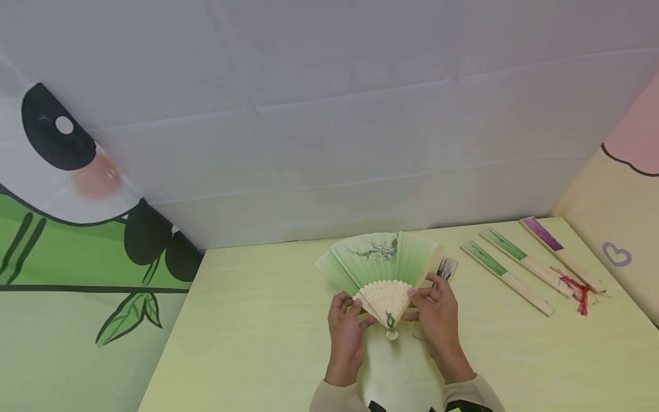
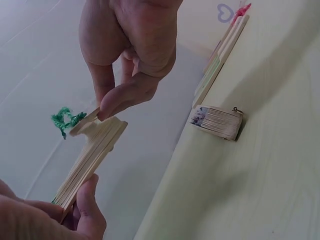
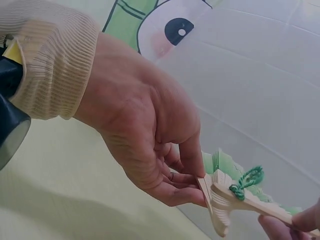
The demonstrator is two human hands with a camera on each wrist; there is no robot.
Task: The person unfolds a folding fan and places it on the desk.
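Beige sleeves nearest; left hand, right hand: fingers curled, pinching spread green fan edges; dark branch print.

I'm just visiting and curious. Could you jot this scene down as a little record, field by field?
Main thing: open green fan with a dark branch picture, raised above the table
Cord: green cord, tied near the fan's pivot
Left hand: holds the fan's left side
Right hand: holds the fan's right side
Partly hidden: folded fan with dark print, behind the right hand
Farther right: two green folded fans and a purple folded fan
Tassel: red tassel, near their lower ends
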